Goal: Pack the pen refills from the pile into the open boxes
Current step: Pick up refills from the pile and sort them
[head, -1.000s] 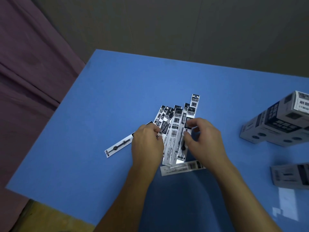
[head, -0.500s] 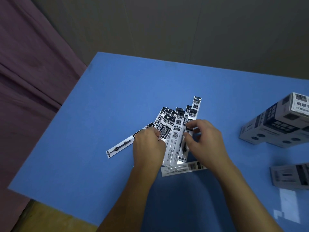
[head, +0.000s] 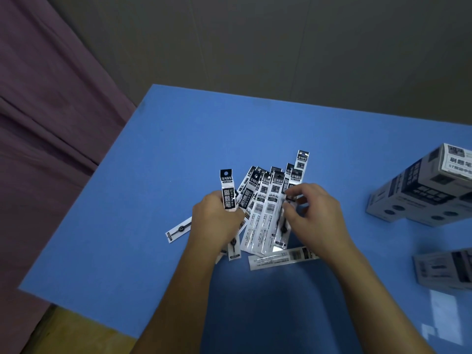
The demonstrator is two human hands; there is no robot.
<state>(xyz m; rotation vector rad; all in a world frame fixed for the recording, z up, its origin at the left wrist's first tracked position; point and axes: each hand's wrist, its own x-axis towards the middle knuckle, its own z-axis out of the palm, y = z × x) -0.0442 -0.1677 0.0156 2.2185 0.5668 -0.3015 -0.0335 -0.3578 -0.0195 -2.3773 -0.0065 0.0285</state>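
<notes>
The step in hand is gathering: refills are being picked out of the pile (head: 265, 210), which lies mid-table (head: 143, 200), and none has reached a box yet.

The left hand (head: 217, 221) grips one refill pack (head: 228, 192) upright, its header card standing clear above the fingers at 12 o'clock; the pack's lower end shows below the palm. The right hand (head: 314, 213) is at the pile's 3 o'clock edge with thumb and forefinger curled close on a pack there; whether they have actually closed on it cannot be told. One stray pack (head: 178, 229) lies flat at 9 o'clock of the pile, and another (head: 281, 258) lies crosswise at 6 o'clock.

The boxes (head: 421, 195) sit well apart at 3 o'clock, with a further box (head: 444, 269) at 4 o'clock. No open end is plain from here.

Next, judging by this, the loose packs need squaring into a bundle, header ends matched, then carrying rightward to a box mouth.

The held pack carries large Chinese characters, "ST" beside them and a small code line too fine to read. The packs show barcodes. The top box has a label with Chinese characters and a line starting "ST".
</notes>
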